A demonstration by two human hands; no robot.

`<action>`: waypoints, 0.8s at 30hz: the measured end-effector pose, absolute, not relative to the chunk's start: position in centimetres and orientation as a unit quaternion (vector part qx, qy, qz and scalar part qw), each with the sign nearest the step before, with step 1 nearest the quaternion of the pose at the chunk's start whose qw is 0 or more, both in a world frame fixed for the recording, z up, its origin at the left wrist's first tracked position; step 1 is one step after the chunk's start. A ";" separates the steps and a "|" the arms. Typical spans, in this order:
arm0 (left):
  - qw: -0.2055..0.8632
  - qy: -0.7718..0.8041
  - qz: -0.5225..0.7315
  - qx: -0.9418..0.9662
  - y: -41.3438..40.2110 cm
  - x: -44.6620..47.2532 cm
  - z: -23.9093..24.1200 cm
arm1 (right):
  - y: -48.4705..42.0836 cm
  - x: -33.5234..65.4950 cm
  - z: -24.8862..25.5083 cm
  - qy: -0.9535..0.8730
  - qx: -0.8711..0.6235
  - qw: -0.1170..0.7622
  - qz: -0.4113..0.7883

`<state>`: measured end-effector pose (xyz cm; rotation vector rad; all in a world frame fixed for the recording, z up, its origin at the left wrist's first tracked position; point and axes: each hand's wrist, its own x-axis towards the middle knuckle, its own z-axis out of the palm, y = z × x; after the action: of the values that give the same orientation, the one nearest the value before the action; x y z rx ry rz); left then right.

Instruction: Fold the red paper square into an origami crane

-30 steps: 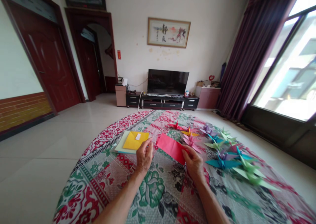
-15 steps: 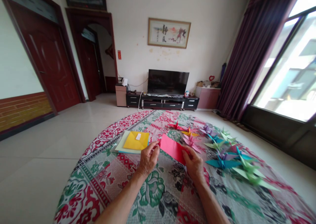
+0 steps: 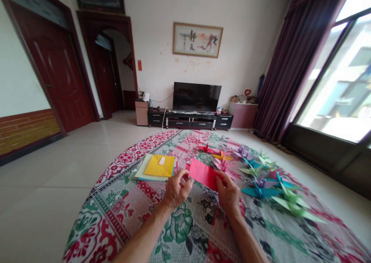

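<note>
A folded sheet of pink-red paper (image 3: 203, 173) is held up in front of me, above the patterned tablecloth. My right hand (image 3: 228, 189) pinches its right end between thumb and fingers. At the paper's left edge is my left hand (image 3: 177, 188), its thumb and index finger apart and curved; whether a fingertip touches the paper I cannot tell. A small flap shows behind the paper's left corner. Left of my hands lies a stack of coloured paper, with a yellow sheet (image 3: 160, 165) on top bearing a white label.
Several folded paper cranes stand on the right side of the round table, including a blue crane (image 3: 262, 191), a green crane (image 3: 295, 205) and a red crane (image 3: 206, 148). The floral tablecloth (image 3: 116, 224) covers the table. Beyond it stands a television (image 3: 197, 97) on a low cabinet.
My left hand has shifted slightly down and its thumb and finger have parted at the paper's left edge. My right hand keeps its pinch, and the paper has barely moved.
</note>
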<state>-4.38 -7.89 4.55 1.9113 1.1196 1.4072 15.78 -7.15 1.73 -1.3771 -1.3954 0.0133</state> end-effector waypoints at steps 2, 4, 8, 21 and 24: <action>0.271 0.421 0.516 0.695 -7.8 -4.1 4.4 | -7.2 15.6 1.7 -0.589 -0.587 0.555 -0.007; 0.301 0.436 0.517 0.672 -7.7 -3.8 4.1 | -7.3 15.3 1.8 -0.590 -0.585 0.557 -0.016; 0.395 0.440 0.530 0.608 -7.3 -3.0 3.5 | -7.5 14.5 2.2 -0.602 -0.567 0.562 -0.014; 0.496 0.460 0.606 0.418 -5.9 -2.3 3.2 | -7.7 13.7 3.5 -0.583 -0.501 0.639 -0.024; 0.498 0.458 0.629 0.382 -5.8 -2.4 3.3 | -7.5 13.3 2.8 -0.488 -0.537 0.684 0.075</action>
<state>-2.42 -5.76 3.35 0.9253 1.1092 1.5229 13.31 -7.45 2.78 -1.2037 -1.0946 0.1680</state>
